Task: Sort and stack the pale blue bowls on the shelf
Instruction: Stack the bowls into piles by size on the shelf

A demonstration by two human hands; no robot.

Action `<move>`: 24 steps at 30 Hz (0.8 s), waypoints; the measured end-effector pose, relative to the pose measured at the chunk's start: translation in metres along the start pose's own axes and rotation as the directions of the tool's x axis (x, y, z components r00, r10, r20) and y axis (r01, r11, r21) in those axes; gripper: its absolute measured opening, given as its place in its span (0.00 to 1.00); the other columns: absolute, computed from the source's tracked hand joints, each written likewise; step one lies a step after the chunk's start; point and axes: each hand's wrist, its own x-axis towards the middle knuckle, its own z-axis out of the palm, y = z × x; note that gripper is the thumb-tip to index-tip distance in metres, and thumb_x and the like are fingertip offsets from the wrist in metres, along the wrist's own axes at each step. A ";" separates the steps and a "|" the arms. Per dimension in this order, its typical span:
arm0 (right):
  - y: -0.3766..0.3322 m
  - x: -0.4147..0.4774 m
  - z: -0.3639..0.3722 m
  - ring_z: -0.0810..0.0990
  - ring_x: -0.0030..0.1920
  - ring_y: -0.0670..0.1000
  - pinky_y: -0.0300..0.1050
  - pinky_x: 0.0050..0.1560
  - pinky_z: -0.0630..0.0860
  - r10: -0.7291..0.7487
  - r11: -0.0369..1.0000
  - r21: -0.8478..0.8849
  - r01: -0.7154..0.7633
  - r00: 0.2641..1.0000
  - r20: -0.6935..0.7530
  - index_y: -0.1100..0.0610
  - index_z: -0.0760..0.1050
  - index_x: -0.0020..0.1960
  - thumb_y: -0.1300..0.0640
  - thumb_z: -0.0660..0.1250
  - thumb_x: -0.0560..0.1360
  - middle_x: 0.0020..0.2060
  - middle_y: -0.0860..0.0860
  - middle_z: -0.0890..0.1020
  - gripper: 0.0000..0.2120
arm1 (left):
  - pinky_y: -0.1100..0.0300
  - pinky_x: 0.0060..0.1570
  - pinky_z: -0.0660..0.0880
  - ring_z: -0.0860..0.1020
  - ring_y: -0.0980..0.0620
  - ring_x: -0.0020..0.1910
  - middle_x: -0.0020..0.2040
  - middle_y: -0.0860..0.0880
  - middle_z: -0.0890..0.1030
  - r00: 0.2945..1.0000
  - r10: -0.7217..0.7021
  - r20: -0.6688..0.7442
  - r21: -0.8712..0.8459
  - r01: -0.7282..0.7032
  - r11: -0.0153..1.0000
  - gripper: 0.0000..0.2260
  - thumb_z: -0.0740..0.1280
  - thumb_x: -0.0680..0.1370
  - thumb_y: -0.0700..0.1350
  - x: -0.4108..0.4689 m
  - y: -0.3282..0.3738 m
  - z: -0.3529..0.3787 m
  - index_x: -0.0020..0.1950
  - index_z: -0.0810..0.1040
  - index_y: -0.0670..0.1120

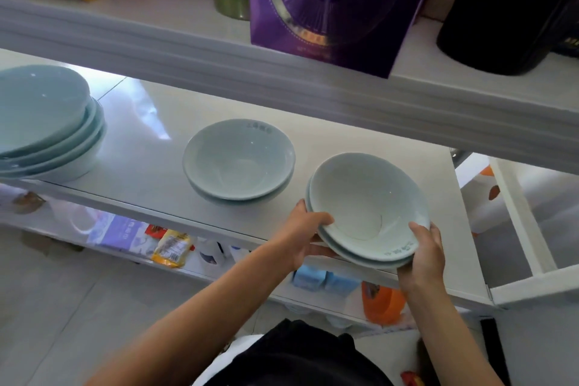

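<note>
Hands [305,233] round tilted bowls [366,197], bowl stack [238,160] alongside

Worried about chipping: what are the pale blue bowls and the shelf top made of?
The held bowls: likely glazed ceramic, glossy, with soft highlights and printed rim marks. The shelf top: smooth glossy white, reflecting light; laminate or glass, unclear.

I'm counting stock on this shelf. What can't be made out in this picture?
Head view only.
Left stack: cut off by the left edge, count unsure.
Held bowls: undersides hidden by the left hand and right hand.
Print on the middle bowls: too small, blurred.
Packets below: blurred, partly behind the shelf.
</note>
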 end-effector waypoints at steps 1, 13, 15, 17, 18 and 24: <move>-0.002 -0.002 0.001 0.77 0.51 0.54 0.46 0.45 0.76 -0.009 1.000 -0.002 0.009 1.000 0.007 0.54 0.70 0.65 0.61 0.60 0.77 0.48 0.51 0.78 0.17 | 0.46 0.46 0.81 0.79 0.43 0.48 0.52 0.42 0.76 1.000 0.011 0.003 0.007 -0.011 1.000 0.14 0.63 0.77 0.36 -0.001 0.001 0.000 0.60 0.67 0.48; -0.046 -0.008 0.046 0.79 0.45 0.51 0.46 0.47 0.77 -0.094 0.995 0.050 0.087 0.982 0.161 0.52 0.73 0.54 0.60 0.60 0.77 0.44 0.50 0.79 0.08 | 0.52 0.43 0.82 0.79 0.48 0.45 0.53 0.45 0.76 0.972 0.226 0.059 0.015 -0.227 0.974 0.17 0.63 0.78 0.38 -0.031 0.046 -0.011 0.66 0.67 0.46; -0.052 -0.010 0.060 0.79 0.43 0.50 0.43 0.44 0.78 -0.095 0.994 0.072 0.084 0.979 0.179 0.52 0.74 0.48 0.61 0.60 0.77 0.42 0.50 0.79 0.06 | 0.51 0.45 0.82 0.79 0.47 0.46 0.56 0.43 0.76 0.968 0.245 0.048 0.025 -0.246 0.969 0.17 0.63 0.78 0.39 -0.035 0.054 -0.017 0.66 0.67 0.46; -0.056 -0.013 0.073 0.79 0.39 0.49 0.39 0.37 0.78 -0.096 0.992 0.101 0.079 0.978 0.185 0.53 0.73 0.44 0.62 0.60 0.76 0.39 0.50 0.79 0.07 | 0.51 0.45 0.82 0.80 0.46 0.47 0.58 0.41 0.77 0.965 0.260 0.025 0.018 -0.261 0.965 0.16 0.64 0.78 0.40 -0.039 0.060 -0.024 0.66 0.67 0.45; -0.057 -0.014 0.079 0.80 0.37 0.48 0.36 0.34 0.78 -0.098 0.990 0.118 0.077 0.977 0.188 0.54 0.72 0.43 0.63 0.60 0.76 0.37 0.50 0.79 0.07 | 0.50 0.45 0.82 0.80 0.45 0.46 0.57 0.41 0.77 0.964 0.267 0.014 0.009 -0.267 0.964 0.16 0.64 0.78 0.39 -0.040 0.063 -0.027 0.66 0.67 0.44; -0.056 -0.026 0.111 0.81 0.34 0.45 0.36 0.34 0.77 -0.111 0.986 0.146 0.079 0.969 0.219 0.55 0.72 0.42 0.64 0.59 0.77 0.35 0.49 0.80 0.07 | 0.53 0.39 0.83 0.80 0.46 0.39 0.45 0.43 0.76 0.952 0.299 -0.072 -0.010 -0.300 0.954 0.13 0.63 0.78 0.40 -0.048 0.078 -0.049 0.63 0.70 0.43</move>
